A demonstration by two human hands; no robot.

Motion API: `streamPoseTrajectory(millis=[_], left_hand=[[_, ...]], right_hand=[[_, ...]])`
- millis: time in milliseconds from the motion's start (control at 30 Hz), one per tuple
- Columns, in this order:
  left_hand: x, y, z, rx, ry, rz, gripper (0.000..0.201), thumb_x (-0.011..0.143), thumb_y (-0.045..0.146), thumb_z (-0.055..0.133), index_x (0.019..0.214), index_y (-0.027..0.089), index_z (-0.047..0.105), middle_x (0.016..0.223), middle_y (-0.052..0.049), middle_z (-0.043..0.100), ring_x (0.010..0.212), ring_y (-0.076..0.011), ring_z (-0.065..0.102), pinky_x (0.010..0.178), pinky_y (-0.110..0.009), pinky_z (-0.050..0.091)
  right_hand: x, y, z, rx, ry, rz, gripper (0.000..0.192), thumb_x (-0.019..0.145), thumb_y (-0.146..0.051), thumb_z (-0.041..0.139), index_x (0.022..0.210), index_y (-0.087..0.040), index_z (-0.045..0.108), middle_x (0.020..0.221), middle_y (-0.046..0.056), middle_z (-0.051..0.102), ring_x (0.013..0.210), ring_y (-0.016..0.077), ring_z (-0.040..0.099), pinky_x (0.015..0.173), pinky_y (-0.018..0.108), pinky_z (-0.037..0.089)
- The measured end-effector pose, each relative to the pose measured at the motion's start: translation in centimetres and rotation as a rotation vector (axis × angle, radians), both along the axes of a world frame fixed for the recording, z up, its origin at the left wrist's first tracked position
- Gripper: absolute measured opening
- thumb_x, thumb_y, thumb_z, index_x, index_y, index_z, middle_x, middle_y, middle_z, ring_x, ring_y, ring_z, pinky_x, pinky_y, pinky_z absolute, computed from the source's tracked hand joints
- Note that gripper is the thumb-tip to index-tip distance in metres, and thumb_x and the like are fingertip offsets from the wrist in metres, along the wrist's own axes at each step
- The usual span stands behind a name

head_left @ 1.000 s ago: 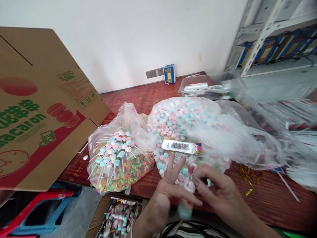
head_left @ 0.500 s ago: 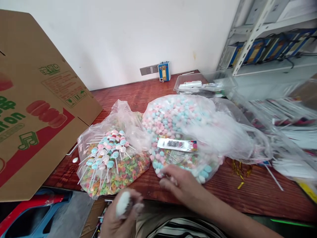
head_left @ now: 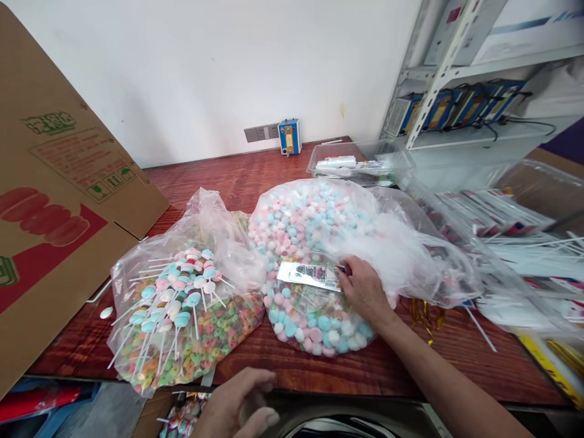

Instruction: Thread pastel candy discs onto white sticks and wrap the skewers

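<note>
**While the right hand is reaching into the sweets, the left is dropping below the table edge**

Whereas half a second ago the right hand (head_left: 364, 291) was lying at the near rim of the bag of pastel candies (head_left: 306, 243), it is now resting further in on top of the bag, fingertips touching the end of the printed label strip (head_left: 310, 275). Its fingers are curling loosely; whether they are pinching the strip or only pressing on it cannot be told. The left hand (head_left: 237, 403), which was holding something pale and blurred, is now hanging low by the front edge of the wooden table (head_left: 255, 176), half curled, with nothing visible in it.

Pink, blue and white round sweets are filling the clear bag, which is lying in the middle of the table; ring-shaped coloured pieces are showing near the strip. Just beside it to the left, touching it, is lying a second bag of lollipops (head_left: 182, 304), white sticks fanning out over coloured rings.

Part of the left hand is being cut off by the bottom of the frame, and the right palm is hidden. The cardboard box (head_left: 59, 201) is running out of view on the left.
</note>
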State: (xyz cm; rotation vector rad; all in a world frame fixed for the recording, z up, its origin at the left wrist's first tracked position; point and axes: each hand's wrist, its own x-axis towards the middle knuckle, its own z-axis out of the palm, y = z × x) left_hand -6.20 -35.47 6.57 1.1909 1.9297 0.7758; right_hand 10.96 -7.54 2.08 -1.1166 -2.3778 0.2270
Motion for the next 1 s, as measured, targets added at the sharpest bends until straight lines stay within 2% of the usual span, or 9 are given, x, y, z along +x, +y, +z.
streamPoseTrajectory(millis=[100,200,300,400,467,600,733,867,1000], left_hand=[[3.1,4.9,1.4,0.035,-0.191,-0.140,0.030,0.075,0.027,0.070,0.105,0.027,0.073,0.092,-0.003,0.073,0.084,-0.0204,0.066,0.077,-0.025,0.050],[5.9,9.1,0.3,0.061,-0.471,-0.206,0.029,0.077,0.030,0.072,0.105,0.024,0.074,0.099,-0.006,0.073,0.091,-0.0223,0.065,0.082,-0.028,0.049],[8.2,13.3,-1.8,0.090,-0.974,-0.106,0.036,0.080,0.038,0.070,0.110,0.018,0.072,0.103,-0.011,0.071,0.092,-0.0219,0.066,0.083,-0.030,0.050],[9.3,16.7,-3.0,0.271,-1.490,0.044,0.051,0.073,0.041,0.078,0.117,0.020,0.067,0.117,-0.011,0.066,0.102,-0.0205,0.064,0.089,-0.031,0.049],[9.5,18.1,-2.9,0.391,-1.675,0.163,0.053,0.068,0.038,0.083,0.116,0.022,0.066,0.118,-0.008,0.066,0.106,-0.0196,0.062,0.092,-0.031,0.048],[9.3,18.9,-2.0,0.480,-1.606,0.461,0.032,0.069,0.029,0.083,0.097,0.018,0.072,0.100,-0.004,0.071,0.091,-0.0156,0.065,0.082,-0.029,0.052],[9.0,18.4,-1.3,0.505,-1.351,0.656,0.030,0.063,0.028,0.086,0.084,0.013,0.073,0.081,-0.003,0.072,0.071,-0.0112,0.064,0.065,-0.021,0.050],[8.6,18.1,-1.3,0.572,-1.228,0.742,0.033,0.053,0.028,0.091,0.072,0.012,0.069,0.066,0.001,0.067,0.058,-0.0081,0.059,0.060,-0.019,0.048],[8.1,17.8,-1.6,0.615,-1.220,0.792,0.036,0.056,0.031,0.090,0.076,0.014,0.066,0.065,0.004,0.065,0.056,-0.0070,0.057,0.057,-0.018,0.048]], right_hand=[[0.2,0.1,0.2,0.029,-0.006,0.055,0.017,0.092,-0.018,0.050,0.086,-0.017,0.067,0.085,0.009,0.070,0.084,0.0247,0.061,0.079,0.035,0.044],[0.4,0.0,0.6,0.080,0.007,0.096,0.023,0.094,-0.018,0.048,0.102,-0.016,0.069,0.113,0.014,0.070,0.098,0.0280,0.062,0.086,0.040,0.044],[0.8,-0.7,1.7,0.065,0.176,0.164,0.029,0.095,-0.020,0.044,0.113,-0.017,0.067,0.126,0.014,0.065,0.110,0.0278,0.060,0.091,0.042,0.045],[1.7,-1.9,3.7,-0.151,0.419,0.182,0.026,0.095,-0.024,0.046,0.108,-0.019,0.068,0.102,0.007,0.073,0.095,0.0222,0.066,0.084,0.034,0.050],[2.5,-2.5,5.1,-0.338,0.510,0.167,0.023,0.094,-0.027,0.050,0.102,-0.020,0.069,0.093,0.004,0.073,0.087,0.0203,0.067,0.078,0.031,0.052],[3.8,-2.8,6.2,-0.619,0.634,0.143,0.022,0.090,-0.036,0.058,0.096,-0.019,0.069,0.085,0.003,0.071,0.081,0.0196,0.065,0.073,0.029,0.052],[3.5,-3.0,5.1,-0.839,0.740,0.138,0.028,0.081,-0.044,0.068,0.093,-0.019,0.066,0.080,0.002,0.069,0.075,0.0191,0.063,0.066,0.028,0.052],[2.7,-4.0,4.1,-0.755,0.663,0.097,0.030,0.085,-0.047,0.062,0.078,-0.018,0.065,0.070,0.001,0.064,0.067,0.0173,0.056,0.060,0.025,0.046],[2.2,-4.8,4.3,-0.676,0.560,0.121,0.037,0.091,-0.047,0.052,0.071,-0.018,0.062,0.064,0.000,0.058,0.063,0.0159,0.051,0.056,0.024,0.041]])
